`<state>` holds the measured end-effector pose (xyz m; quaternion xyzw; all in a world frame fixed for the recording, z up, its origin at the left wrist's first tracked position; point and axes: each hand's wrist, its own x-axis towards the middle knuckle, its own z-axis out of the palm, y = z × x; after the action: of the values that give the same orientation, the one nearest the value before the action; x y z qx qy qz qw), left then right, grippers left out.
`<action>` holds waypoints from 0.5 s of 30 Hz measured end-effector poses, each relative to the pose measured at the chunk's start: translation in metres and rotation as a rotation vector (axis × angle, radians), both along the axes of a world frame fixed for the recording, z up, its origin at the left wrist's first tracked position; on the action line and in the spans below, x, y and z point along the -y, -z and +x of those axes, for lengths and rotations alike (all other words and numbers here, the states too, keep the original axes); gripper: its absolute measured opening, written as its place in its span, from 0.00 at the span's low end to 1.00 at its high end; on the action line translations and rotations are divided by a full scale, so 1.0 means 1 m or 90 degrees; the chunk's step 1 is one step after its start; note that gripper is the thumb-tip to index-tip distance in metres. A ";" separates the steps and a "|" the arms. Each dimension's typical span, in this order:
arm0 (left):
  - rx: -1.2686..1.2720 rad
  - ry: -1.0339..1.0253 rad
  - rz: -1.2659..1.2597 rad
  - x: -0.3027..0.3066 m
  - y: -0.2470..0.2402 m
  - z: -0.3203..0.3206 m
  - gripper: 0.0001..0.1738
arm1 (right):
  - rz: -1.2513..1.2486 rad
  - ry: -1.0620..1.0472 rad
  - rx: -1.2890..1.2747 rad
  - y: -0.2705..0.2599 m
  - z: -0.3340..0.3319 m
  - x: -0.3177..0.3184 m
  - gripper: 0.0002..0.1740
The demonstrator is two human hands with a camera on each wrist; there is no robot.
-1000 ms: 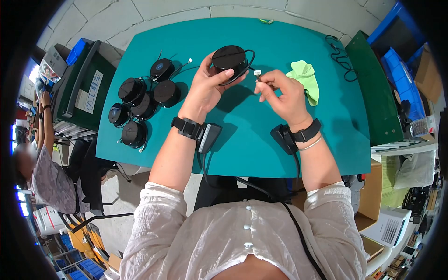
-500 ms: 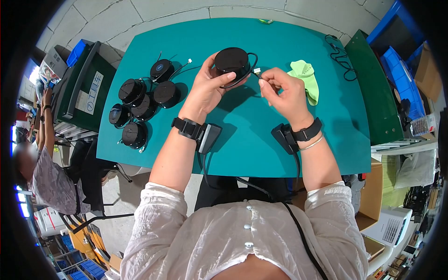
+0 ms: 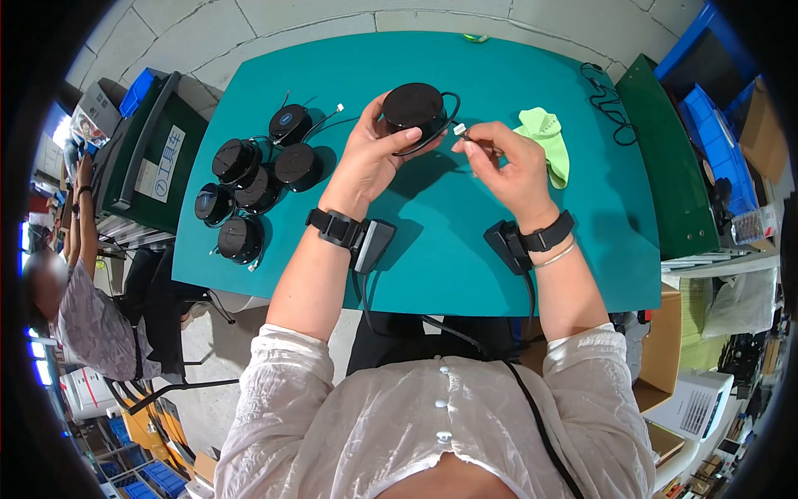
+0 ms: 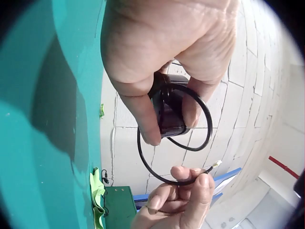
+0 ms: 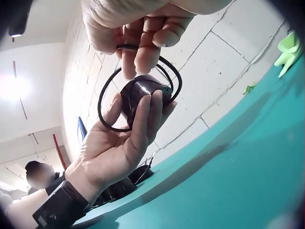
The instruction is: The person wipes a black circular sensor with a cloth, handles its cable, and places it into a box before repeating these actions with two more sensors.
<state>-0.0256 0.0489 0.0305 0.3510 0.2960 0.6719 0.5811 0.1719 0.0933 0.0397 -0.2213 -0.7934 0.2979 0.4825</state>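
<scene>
My left hand (image 3: 372, 160) grips a glossy black puck-shaped device (image 3: 413, 106) by its sides, raised over the table. In the left wrist view the thumb and fingers clasp the device (image 4: 172, 112) from opposite sides. A black cable (image 4: 209, 119) loops out of it and round toward my right hand (image 3: 509, 166). Thumb and forefinger of that hand pinch the cable close to its end, where a small white connector plug (image 3: 460, 130) sticks out. From the right wrist, the device (image 5: 143, 93) shows behind the right hand's fingers, ringed by the cable loop.
Several similar black devices (image 3: 297, 168) with cables stand grouped on the left of the green table (image 3: 432, 258). A light green cloth (image 3: 546, 145) lies right of my right hand. Farther right is a black cable (image 3: 611, 104). Another person (image 3: 91, 316) is at the far left.
The held device has shifted slightly to the right. The right hand's grip on the cable end has adjusted a little, and the white plug has changed its tilt.
</scene>
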 end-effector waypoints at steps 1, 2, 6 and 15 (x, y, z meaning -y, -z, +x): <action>0.000 0.000 0.000 -0.001 0.002 0.000 0.38 | 0.028 0.024 0.011 0.000 0.001 -0.001 0.04; -0.033 0.004 0.013 -0.002 0.006 -0.001 0.38 | 0.055 0.047 0.023 -0.001 0.001 -0.001 0.03; -0.091 0.046 0.027 -0.004 0.009 -0.003 0.43 | -0.086 0.092 -0.124 0.000 -0.002 -0.004 0.04; -0.260 0.132 0.044 0.001 0.007 0.008 0.46 | -0.176 0.099 -0.271 0.006 0.008 -0.027 0.11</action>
<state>-0.0179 0.0479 0.0239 0.5279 0.3465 0.5337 0.5625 0.1798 0.1205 0.0338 -0.2775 -0.6065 0.4051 0.6253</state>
